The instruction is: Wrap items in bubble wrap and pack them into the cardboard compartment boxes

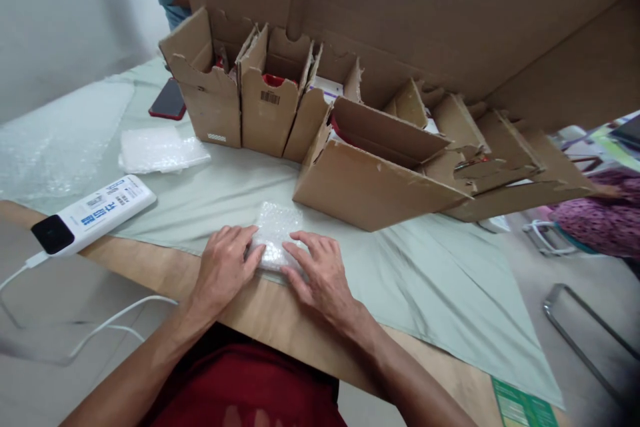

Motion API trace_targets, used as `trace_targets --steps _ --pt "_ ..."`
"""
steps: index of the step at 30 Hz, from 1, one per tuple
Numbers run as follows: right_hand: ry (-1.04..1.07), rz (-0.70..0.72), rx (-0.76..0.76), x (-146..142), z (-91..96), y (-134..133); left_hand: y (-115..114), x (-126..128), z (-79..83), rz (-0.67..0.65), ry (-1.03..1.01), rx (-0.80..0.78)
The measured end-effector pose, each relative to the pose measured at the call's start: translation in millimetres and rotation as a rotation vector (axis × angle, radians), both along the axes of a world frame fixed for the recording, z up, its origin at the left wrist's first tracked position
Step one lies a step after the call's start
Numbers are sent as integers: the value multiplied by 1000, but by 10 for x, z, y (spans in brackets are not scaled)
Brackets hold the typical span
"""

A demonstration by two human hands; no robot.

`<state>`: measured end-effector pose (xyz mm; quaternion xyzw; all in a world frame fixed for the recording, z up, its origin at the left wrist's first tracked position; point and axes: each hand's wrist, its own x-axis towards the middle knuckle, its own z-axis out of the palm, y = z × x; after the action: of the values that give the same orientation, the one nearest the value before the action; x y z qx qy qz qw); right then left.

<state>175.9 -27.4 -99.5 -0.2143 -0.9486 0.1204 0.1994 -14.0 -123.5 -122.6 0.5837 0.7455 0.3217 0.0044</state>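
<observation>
A small square piece of bubble wrap [277, 227] lies flat near the table's front edge, between my two hands. My left hand [227, 263] rests at its left edge, fingers bent slightly and the thumb apart, with thumb and index fingertips touching the plastic. From the other side, my right hand [320, 273] lies with spread fingers, its fingertips on the right part of the wrap. Neither hand lifts it. Whether anything is inside the wrap I cannot tell. Behind it stands a cardboard holder [375, 193] with a red item partly visible inside.
More cardboard holders [215, 107] form a row before a tall cardboard panel [400, 13]. At left are stacked bubble wrap sheets [160, 150], a larger sheet [60, 133], a phone [169, 100], and a white power bank [95, 213] with a cable. People are partly visible behind and at right.
</observation>
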Motion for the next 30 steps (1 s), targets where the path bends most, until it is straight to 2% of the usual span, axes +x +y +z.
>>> trace_targets --steps 2,4,6,8,10,12,13,15,18,20,22,24,27,30 --pt "-64 95 42 -31 -25 6 38 -14 4 31 -19 -20" --pt "-77 123 9 -54 -51 36 -16 5 28 67 -154 13" --pt "3 54 -109 -60 -58 73 -132 67 69 136 -428 49" --pt "114 -64 -301 -52 -31 82 -250 165 122 196 -782 51" --pt "189 -127 -530 -38 26 38 -314 279 178 166 -1126 10" --pt "230 -94 -736 -17 85 -48 -311 379 223 64 -1396 -27" --pt "241 -63 -787 -1 107 -94 -292 415 238 23 -1486 -32" --pt "250 -47 -730 53 133 -158 -247 452 253 4 -1563 -18" --pt "246 -112 -522 188 168 -131 -211 445 277 28 -1394 -30" --pt "246 -87 -563 290 223 -50 -202 444 320 -38 -1157 -69" --pt "234 3 -687 369 310 29 -182 476 380 -171 -923 -93" --pt "205 59 -740 418 411 70 -145 537 438 -297 -739 -81" --pt "122 4 -665 479 551 73 -65 615 518 -406 -544 -50" --pt "87 -78 -534 608 671 96 67 600 667 -451 -397 7"
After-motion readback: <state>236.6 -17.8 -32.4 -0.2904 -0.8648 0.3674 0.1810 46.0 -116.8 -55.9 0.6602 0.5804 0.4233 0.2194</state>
